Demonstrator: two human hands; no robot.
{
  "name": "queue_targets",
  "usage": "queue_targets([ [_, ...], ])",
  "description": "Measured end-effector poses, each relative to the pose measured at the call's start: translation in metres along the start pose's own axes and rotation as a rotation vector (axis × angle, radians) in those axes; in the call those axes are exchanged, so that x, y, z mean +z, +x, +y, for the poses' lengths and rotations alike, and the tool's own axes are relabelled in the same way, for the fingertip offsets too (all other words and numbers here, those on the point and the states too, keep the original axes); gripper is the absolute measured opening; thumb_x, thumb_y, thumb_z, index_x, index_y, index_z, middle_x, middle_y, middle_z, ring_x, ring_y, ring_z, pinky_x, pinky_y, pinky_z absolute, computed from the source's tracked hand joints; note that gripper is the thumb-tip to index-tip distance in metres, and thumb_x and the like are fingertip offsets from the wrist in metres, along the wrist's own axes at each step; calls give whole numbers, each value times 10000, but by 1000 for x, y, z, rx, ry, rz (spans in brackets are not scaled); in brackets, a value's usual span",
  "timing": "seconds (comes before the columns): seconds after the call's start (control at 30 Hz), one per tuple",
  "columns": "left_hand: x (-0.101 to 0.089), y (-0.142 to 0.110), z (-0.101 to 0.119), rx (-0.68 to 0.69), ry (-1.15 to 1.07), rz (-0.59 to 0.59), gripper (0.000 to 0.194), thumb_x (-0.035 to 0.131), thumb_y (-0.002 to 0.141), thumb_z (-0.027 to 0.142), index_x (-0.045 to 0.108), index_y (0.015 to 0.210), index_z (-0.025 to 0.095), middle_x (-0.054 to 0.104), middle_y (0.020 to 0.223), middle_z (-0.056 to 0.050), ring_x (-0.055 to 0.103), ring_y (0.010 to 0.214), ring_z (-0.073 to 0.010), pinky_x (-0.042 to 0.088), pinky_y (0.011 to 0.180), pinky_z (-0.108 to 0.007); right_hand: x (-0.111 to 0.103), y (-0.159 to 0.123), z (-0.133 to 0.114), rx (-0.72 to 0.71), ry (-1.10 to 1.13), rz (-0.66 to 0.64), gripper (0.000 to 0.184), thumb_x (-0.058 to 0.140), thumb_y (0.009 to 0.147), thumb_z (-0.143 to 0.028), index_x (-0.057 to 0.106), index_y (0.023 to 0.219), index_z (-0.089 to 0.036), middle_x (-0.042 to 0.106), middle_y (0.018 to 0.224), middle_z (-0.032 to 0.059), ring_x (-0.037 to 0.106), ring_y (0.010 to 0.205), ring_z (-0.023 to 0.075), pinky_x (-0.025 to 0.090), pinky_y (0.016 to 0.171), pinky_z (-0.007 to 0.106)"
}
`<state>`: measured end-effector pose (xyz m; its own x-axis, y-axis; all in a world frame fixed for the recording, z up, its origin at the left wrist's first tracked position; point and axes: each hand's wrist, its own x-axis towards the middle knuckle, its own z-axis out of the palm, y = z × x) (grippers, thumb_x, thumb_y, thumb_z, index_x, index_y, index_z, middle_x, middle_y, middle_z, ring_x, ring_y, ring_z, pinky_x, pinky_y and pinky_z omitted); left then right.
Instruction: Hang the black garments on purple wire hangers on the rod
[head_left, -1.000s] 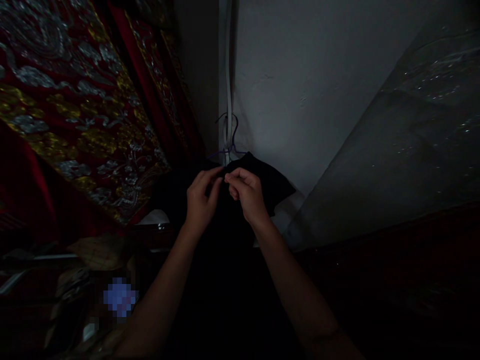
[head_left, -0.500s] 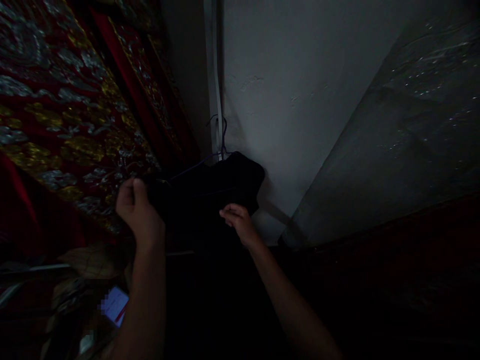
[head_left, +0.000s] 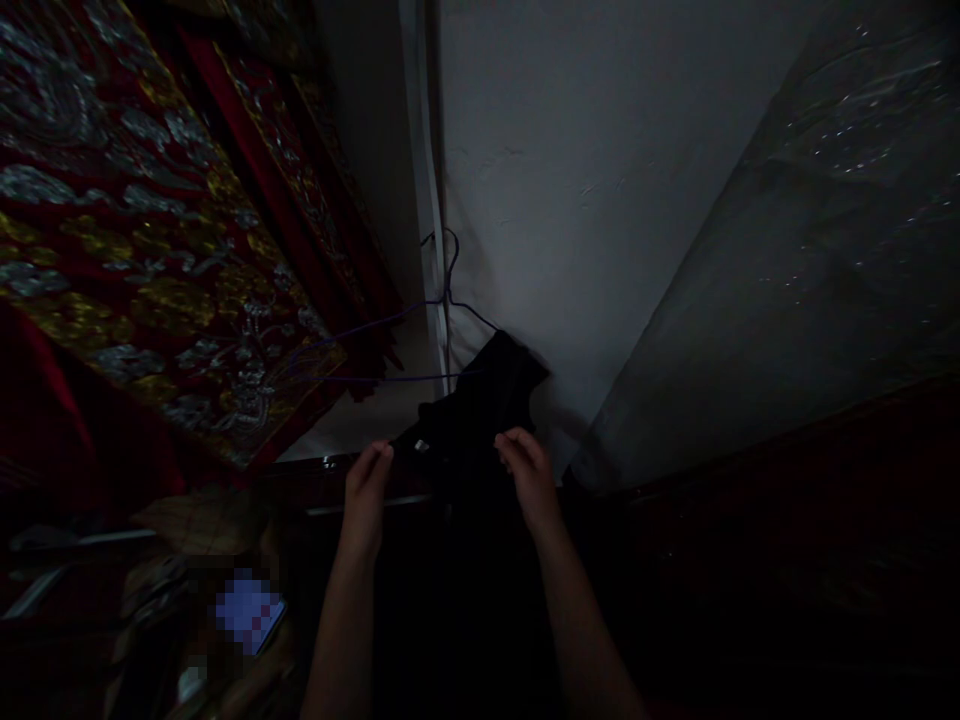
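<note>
A dark blue wire hanger (head_left: 390, 316) hangs by its hook on a narrow pale strip running down the wall. Its left end is bare; a black garment (head_left: 487, 395) drapes over its right end. My left hand (head_left: 367, 485), closed in a pinch, holds the garment's left edge, below the hanger's bar. Near the lower right of the same cloth is my right hand (head_left: 527, 470), fingers pinched on the fabric. A small white tag (head_left: 421, 446) shows on the garment between my hands. The lower part of the cloth is lost in darkness.
Red cloth (head_left: 172, 260) with gold and silver embroidery hangs at left. A pale wall (head_left: 570, 150) stands behind the hanger, with shiny clear sheeting (head_left: 810, 240) at right. Low at left, a person sits near a lit phone (head_left: 251, 610). The scene is very dark.
The garment has come off the hanger's left arm, leaving that side bare. My left hand has moved right and down with the cloth; my right hand has shifted slightly right and down.
</note>
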<state>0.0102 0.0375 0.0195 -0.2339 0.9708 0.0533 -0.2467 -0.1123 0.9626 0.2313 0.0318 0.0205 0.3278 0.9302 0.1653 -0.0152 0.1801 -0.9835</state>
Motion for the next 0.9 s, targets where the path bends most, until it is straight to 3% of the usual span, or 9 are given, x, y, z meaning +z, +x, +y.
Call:
queue_targets([
  [0.13, 30, -19, 19, 91, 21, -147, 291, 713, 828, 473, 682, 893, 192, 652, 840, 3, 605, 794, -143, 477, 735, -225, 5, -9, 4, -37, -27, -92, 275, 670, 806, -449, 653, 952, -215, 692, 960, 59, 648, 954, 228, 495, 876, 351],
  [0.23, 54, -30, 29, 225, 151, -248, 222, 679, 868, 421, 692, 886, 200, 668, 914, -23, 625, 886, -175, 489, 825, -260, 17, -24, -6, -95, 44, -344, 455, 711, 814, -346, 563, 1233, -250, 639, 1270, 64, 598, 1199, 225, 445, 1050, 369],
  [0.33, 64, -33, 35, 405, 292, -241, 220, 638, 896, 417, 693, 871, 206, 640, 982, -51, 612, 992, -210, 484, 913, -304, 27, -31, -23, -148, 14, -468, 505, 669, 818, -229, 524, 1301, -253, 634, 1288, 51, 598, 1199, 211, 442, 1065, 366],
  [0.43, 52, -28, 35, 449, 374, -252, 242, 582, 933, 445, 665, 957, 219, 626, 1049, -65, 598, 1064, -218, 476, 971, -324, 27, -25, -43, -194, -60, -567, 349, 551, 837, -161, 650, 1164, -232, 708, 1119, 30, 659, 1040, 211, 477, 1011, 381],
  [0.53, 27, -22, 25, 271, 399, -517, 363, 531, 954, 491, 627, 1187, 229, 681, 1124, -90, 647, 1067, -231, 521, 963, -353, 21, -5, -67, -293, -135, -665, 278, 518, 815, -134, 743, 957, -214, 740, 909, 13, 687, 887, 209, 521, 897, 358],
  [0.67, -5, -17, 3, 148, 566, -746, 337, 671, 875, 419, 720, 1158, 244, 760, 1091, -83, 714, 997, -274, 577, 910, -399, 13, 39, -94, -446, -109, -512, 239, 559, 794, -143, 750, 918, -216, 746, 909, 18, 690, 911, 208, 518, 875, 339],
  [0.73, -18, -12, -2, 181, 646, -739, 268, 684, 865, 348, 749, 1113, 269, 777, 1064, -63, 736, 950, -272, 594, 864, -384, 12, 65, -96, -515, -116, -452, 277, 599, 765, -134, 736, 990, -220, 742, 1011, 25, 680, 996, 216, 500, 928, 349],
  [0.8, -30, -3, 2, 251, 680, -646, 244, 682, 858, 304, 763, 1087, 277, 783, 1050, -59, 746, 931, -266, 594, 850, -358, 12, 91, -86, -560, -221, -446, 391, 639, 726, -107, 716, 1091, -225, 729, 1093, 34, 670, 1034, 222, 484, 955, 357],
  [0.9, -47, 16, 20, 314, 687, -532, 226, 702, 829, 297, 776, 1039, 266, 787, 1027, -62, 745, 931, -270, 579, 872, -350, 10, 121, -59, -536, -475, -415, 383, 707, 721, -132, 717, 1095, -215, 741, 1037, 60, 678, 938, 229, 486, 904, 365],
])
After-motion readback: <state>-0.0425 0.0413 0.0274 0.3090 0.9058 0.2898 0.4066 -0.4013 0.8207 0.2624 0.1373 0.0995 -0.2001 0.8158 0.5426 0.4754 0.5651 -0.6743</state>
